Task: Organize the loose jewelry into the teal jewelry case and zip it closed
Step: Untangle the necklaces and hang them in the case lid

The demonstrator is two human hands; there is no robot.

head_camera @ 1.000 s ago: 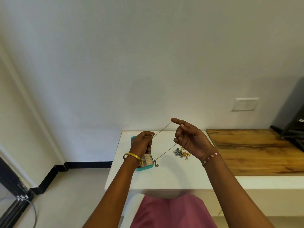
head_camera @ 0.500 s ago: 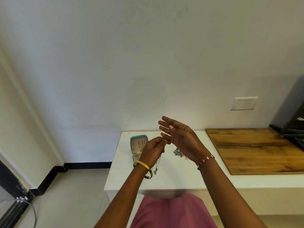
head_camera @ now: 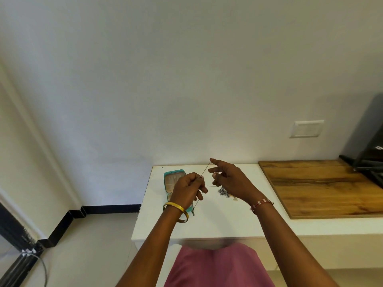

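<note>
My left hand [head_camera: 189, 188] and right hand [head_camera: 227, 176] fingers pinch the chain [head_camera: 205, 171] taut; it may knot; the case [head_camera: 173, 181] lies at nine o'clock.

Open case [head_camera: 173, 180] lay on table [head_camera: 217, 222], toward left rear. Left hand [head_camera: 187, 190] hung above table, just right of case, partly before it. Right hand [head_camera: 230, 179] was right of left hand. Chain [head_camera: 204, 172] ran between both hands; its end hung below left hand. Jewelry pile [head_camera: 224, 191] lay on table beneath right hand. Board [head_camera: 323, 187] lay right of table. Wall plate [head_camera: 307, 129] sat on wall behind, above board.
</note>
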